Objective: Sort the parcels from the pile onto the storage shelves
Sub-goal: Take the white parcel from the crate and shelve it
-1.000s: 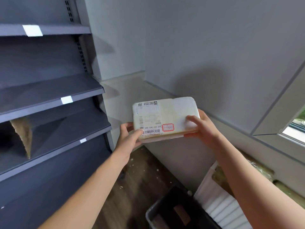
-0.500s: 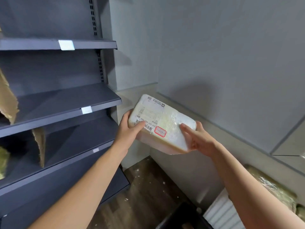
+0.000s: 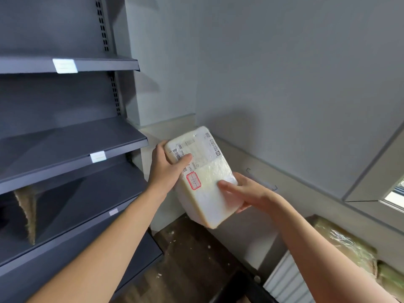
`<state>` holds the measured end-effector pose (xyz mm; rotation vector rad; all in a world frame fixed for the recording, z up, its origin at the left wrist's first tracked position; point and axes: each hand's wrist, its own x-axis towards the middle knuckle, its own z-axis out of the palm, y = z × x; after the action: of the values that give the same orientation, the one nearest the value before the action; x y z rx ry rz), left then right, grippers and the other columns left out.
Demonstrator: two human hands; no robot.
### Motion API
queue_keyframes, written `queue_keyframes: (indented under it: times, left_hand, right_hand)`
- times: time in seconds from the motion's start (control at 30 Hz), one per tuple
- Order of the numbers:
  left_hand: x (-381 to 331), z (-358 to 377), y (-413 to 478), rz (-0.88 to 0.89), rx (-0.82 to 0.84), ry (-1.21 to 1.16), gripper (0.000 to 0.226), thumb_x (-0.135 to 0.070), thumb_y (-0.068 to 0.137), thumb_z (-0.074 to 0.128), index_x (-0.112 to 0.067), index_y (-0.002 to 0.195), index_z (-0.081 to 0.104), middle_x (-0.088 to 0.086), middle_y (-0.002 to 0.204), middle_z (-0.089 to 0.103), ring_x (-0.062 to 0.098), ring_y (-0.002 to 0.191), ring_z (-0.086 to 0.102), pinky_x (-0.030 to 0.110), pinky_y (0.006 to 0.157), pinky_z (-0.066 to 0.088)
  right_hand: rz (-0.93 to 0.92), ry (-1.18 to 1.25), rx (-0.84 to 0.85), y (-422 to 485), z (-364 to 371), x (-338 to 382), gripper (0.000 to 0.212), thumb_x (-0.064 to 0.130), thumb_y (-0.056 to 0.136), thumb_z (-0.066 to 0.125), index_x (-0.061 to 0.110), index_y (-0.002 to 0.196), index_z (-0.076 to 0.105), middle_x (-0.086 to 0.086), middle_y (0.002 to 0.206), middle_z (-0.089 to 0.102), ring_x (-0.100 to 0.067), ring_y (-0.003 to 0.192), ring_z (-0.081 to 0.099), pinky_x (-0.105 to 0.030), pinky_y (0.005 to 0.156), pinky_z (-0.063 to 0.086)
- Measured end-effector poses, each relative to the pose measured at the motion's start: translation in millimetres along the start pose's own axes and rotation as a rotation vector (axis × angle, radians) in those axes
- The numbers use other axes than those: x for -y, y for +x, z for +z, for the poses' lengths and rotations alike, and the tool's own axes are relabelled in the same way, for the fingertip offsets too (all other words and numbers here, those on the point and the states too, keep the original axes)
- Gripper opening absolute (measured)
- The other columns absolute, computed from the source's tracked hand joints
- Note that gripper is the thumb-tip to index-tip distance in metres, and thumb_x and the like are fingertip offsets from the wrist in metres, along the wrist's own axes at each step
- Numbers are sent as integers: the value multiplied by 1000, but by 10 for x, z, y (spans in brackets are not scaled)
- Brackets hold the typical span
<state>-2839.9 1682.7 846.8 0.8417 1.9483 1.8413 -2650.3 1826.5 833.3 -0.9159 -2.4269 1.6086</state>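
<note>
1. The white, rectangular, plastic-wrapped parcel (image 3: 207, 169) is held in the air, tilted, just beside the dark grey metal storage shelves (image 3: 65, 147) and touching none of them.
2. The left grip (image 3: 167, 169) is clamped on its upper end, with the thumb across the printed label.
3. The right grip (image 3: 247, 193) is closed round its lower edge, probably taking the weight.
4. The label faces the person, likely so it can be read to choose a shelf.

left grip (image 3: 166, 169): clasps parcel (image 3: 209, 171), thumb on top | right grip (image 3: 242, 193): pinches its lower end
</note>
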Motion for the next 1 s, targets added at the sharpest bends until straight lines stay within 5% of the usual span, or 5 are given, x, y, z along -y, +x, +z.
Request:
queue_keyframes:
  times: [0.27,0.43,0.57,0.87,1.0]
  left_hand:
    - [-143,316,-50,124,148,134,69,-20,79,74,-28,140,41,-8,131,58,9,115,58,33,98,48]
    - [-73,410,-103,134,286,213,118,-23,70,84,-37,155,4,-14,151,39,5,135,42,32,111,36]
    - [-99,367,-66,108,296,188,112,-13,70,85,-40,153,15,-19,136,55,-2,118,55,23,100,44]
    - [-233,314,-39,170,380,295,99,-28,61,75,-36,148,28,-17,135,55,8,118,58,42,103,47]
    - [-251,308,-79,161,414,292,93,-22,68,67,-37,151,28,-20,137,54,1,121,56,35,108,43]
  right_hand:
    - [-46,250,2,46,55,-68,58,67,77,67,36,124,52,-7,116,67,-29,94,69,-50,76,61]
    - [-72,142,-113,84,76,-88,54,69,84,58,34,126,55,9,112,69,-16,102,68,-34,71,58]
    - [-100,137,-359,154,8,21,63,70,78,62,16,110,58,4,90,66,-11,75,65,-32,62,55]
    - [-256,222,-356,71,-155,219,45,32,87,74,25,128,55,-2,110,73,-22,96,73,-53,64,61]
    - [-188,227,-393,5,-242,241,101,43,71,85,36,150,22,10,126,63,-18,105,68,-48,58,61]
